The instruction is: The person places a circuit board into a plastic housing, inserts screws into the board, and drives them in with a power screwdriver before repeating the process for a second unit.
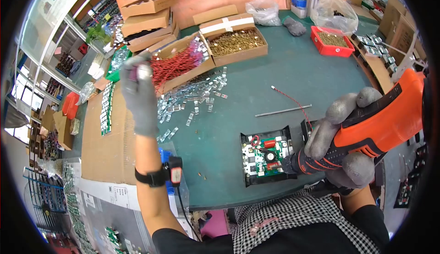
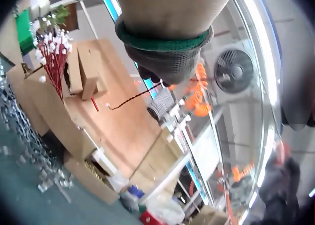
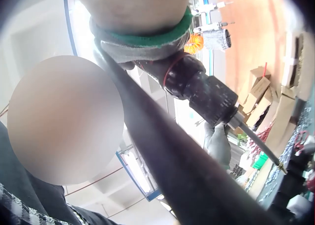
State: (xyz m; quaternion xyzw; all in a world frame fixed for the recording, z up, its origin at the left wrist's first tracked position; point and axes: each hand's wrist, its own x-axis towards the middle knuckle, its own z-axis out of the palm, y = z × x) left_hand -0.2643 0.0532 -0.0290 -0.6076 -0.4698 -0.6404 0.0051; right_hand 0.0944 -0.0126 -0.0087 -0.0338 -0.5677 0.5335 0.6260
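Note:
My gloved left hand [image 1: 141, 98] is raised beside the box of red wires [image 1: 176, 66], fingers curled. In the left wrist view a twisted dark red wire [image 2: 132, 97] with a white end sticks out from that hand [image 2: 167, 62]. My gloved right hand [image 1: 326, 132] grips an orange and black power driver [image 1: 385, 123], its nose at the right side of a green circuit board [image 1: 262, 167] in a black housing. The right wrist view shows the driver's chuck [image 3: 214, 99] and long bit [image 3: 261, 145], with a brass-coloured piece at its tip, close to black housing.
Loose clear and silver parts [image 1: 190, 98] lie beside the wire box. Behind are a carton of brass-coloured pieces [image 1: 236, 42] and a red bin [image 1: 332, 47]. A metal rod [image 1: 283, 110] and a red wire [image 1: 293, 99] lie above the board. Cardboard [image 1: 110, 148] covers the left side.

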